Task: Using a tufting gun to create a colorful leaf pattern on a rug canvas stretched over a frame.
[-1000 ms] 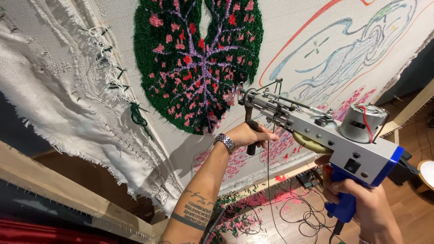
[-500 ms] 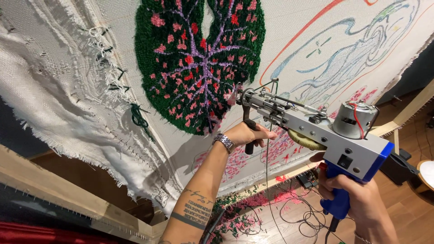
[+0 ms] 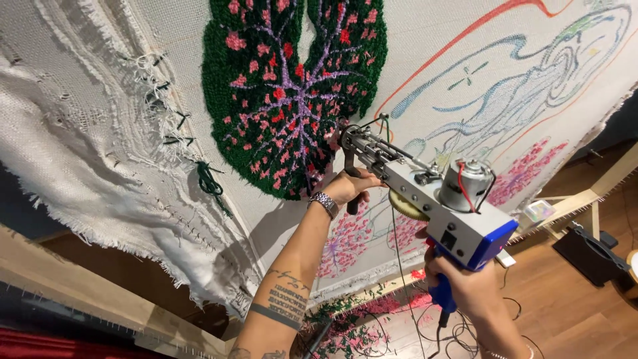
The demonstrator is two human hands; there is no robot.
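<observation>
A grey and blue tufting gun (image 3: 432, 199) points at a stretched white cloth (image 3: 465, 40). Its needle tip (image 3: 342, 133) touches the edge of a tufted green leaf shape (image 3: 266, 100) with pink and red spots and purple veins. My left hand (image 3: 349, 188), with a metal watch on the wrist, grips the gun's black front handle. My right hand (image 3: 465, 286) is closed around the blue rear grip. A thin yarn strand hangs down from the gun.
Outlined drawings in blue, red and pink cover the cloth to the right. A wooden frame (image 3: 80, 292) holds the frayed cloth edge at lower left. Yarn scraps and cables lie on the wooden floor (image 3: 571, 312) below. A dark box stands at far right.
The gun and both hands have shifted slightly down and left along the leaf's lower right edge.
</observation>
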